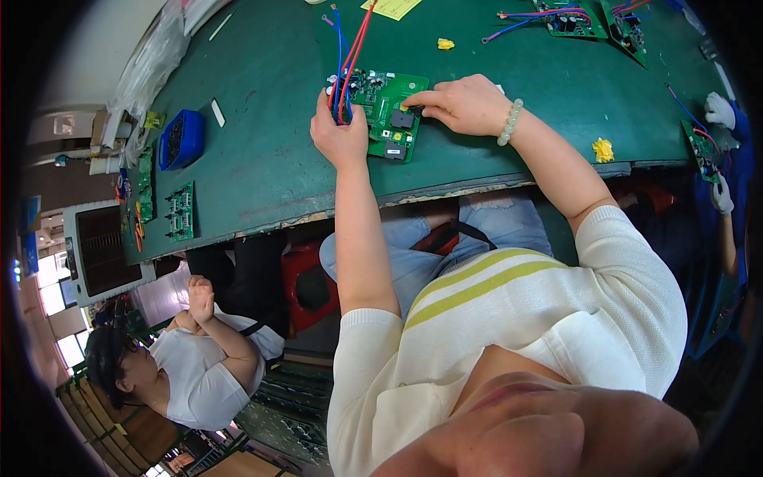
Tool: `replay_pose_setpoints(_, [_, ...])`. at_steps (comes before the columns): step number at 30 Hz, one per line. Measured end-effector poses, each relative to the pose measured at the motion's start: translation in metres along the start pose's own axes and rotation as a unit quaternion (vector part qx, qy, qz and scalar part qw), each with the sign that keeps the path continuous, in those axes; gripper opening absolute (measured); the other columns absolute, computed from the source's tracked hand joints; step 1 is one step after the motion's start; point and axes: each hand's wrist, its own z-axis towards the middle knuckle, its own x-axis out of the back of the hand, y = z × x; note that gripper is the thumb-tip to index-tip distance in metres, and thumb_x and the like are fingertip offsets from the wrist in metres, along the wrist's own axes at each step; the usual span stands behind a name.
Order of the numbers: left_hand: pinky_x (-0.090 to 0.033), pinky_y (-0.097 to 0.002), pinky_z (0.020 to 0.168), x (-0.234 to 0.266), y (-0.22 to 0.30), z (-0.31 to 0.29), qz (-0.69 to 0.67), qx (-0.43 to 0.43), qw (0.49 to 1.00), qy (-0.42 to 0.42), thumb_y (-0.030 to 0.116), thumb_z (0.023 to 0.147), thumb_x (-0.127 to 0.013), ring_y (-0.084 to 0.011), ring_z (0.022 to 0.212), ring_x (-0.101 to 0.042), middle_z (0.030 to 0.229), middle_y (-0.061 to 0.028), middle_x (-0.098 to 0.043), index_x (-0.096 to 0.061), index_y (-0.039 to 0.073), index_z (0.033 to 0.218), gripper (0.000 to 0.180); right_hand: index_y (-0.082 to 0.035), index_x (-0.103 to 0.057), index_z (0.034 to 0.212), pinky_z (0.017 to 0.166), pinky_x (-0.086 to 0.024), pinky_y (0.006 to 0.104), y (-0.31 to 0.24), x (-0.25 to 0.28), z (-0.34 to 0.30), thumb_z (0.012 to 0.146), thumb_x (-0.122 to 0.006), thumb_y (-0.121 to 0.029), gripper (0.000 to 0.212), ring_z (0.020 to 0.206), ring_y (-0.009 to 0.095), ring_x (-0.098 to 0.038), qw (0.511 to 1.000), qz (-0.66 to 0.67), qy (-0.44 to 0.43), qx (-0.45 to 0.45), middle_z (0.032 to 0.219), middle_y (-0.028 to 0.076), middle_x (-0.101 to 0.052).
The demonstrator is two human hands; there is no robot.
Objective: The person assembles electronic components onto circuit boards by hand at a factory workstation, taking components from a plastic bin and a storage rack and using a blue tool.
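Note:
A green circuit board (381,126) rests on the green table in front of me, with red and blue wires (347,63) rising from its left side. My left hand (340,137) is closed around the board's left edge, its thumb and fingers on either side of the wires. From the right, my right hand (470,105) reaches over the board's right edge. Its index finger stretches onto the board above a black square component (402,119), and the other fingers are curled in. Something small and dark (416,110) shows at those fingertips, partly hidden, so I cannot make out what it is.
A blue bin (182,140) and another circuit board (180,211) are at left. Yellow crumpled scraps (603,150) lie at right; more wired boards (572,21) lie far right. One co-worker (199,358) sits at left; another's gloved hands (722,195) hold a board at far right.

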Motion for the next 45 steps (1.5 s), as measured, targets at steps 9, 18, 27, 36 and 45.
replay_pose_setpoints(9, [-0.047,-0.0389,0.075,0.001,-0.003,0.002,0.005,-0.026,1.000,0.000,0.012,0.063,-0.066,-0.0278,0.080,-0.059,0.089,-0.0094,-0.066,-0.059,0.001,0.111,0.050,-0.029,-0.059,0.111,0.056,-0.049,0.0382,-0.003,-0.005,0.001,0.091,-0.048,-0.033,0.023,0.066,0.027,-0.063,0.998,-0.062,0.031,0.009,0.080,0.008,-0.064])
replay_pose_setpoints(18, [-0.047,-0.0393,0.075,-0.001,-0.002,-0.001,-0.008,0.003,1.000,0.004,0.014,0.065,-0.067,-0.0288,0.079,-0.059,0.089,-0.0105,-0.065,-0.059,0.000,0.111,0.049,-0.029,-0.059,0.114,0.068,-0.049,0.0345,0.015,-0.013,0.012,0.093,-0.046,-0.031,0.024,0.078,0.025,-0.063,0.957,0.255,0.125,-0.063,0.087,0.002,-0.067])
replay_pose_setpoints(27, [-0.046,-0.0418,0.070,-0.007,-0.006,-0.002,0.091,-0.007,0.989,0.113,0.026,0.072,-0.070,-0.0308,0.076,-0.059,0.083,-0.0112,-0.064,-0.059,0.003,0.108,0.044,-0.030,-0.060,0.110,0.052,-0.048,0.0354,-0.016,-0.013,-0.002,0.089,-0.052,-0.028,0.023,0.061,0.024,-0.060,0.993,-0.010,0.085,0.083,0.072,0.005,-0.056])
replay_pose_setpoints(36, [-0.045,-0.0415,0.072,-0.008,-0.001,-0.002,0.113,-0.075,0.983,0.126,0.023,0.070,-0.071,-0.0306,0.078,-0.058,0.086,-0.0118,-0.064,-0.058,0.000,0.109,0.048,-0.026,-0.061,0.106,0.047,-0.046,0.0364,-0.031,-0.012,0.000,0.084,-0.056,-0.025,0.022,0.055,0.024,-0.059,0.990,-0.096,0.071,0.075,0.069,0.007,-0.055])
replay_pose_setpoints(45, [-0.044,-0.0410,0.076,-0.009,-0.004,-0.003,0.113,-0.079,0.984,0.111,0.022,0.066,-0.070,-0.0301,0.085,-0.058,0.096,-0.0129,-0.063,-0.056,-0.001,0.111,0.052,-0.020,-0.064,0.100,0.051,-0.049,0.0373,-0.046,-0.001,0.000,0.081,-0.054,-0.019,0.022,0.063,0.025,-0.064,0.991,-0.123,0.014,0.043,0.073,0.010,-0.061])
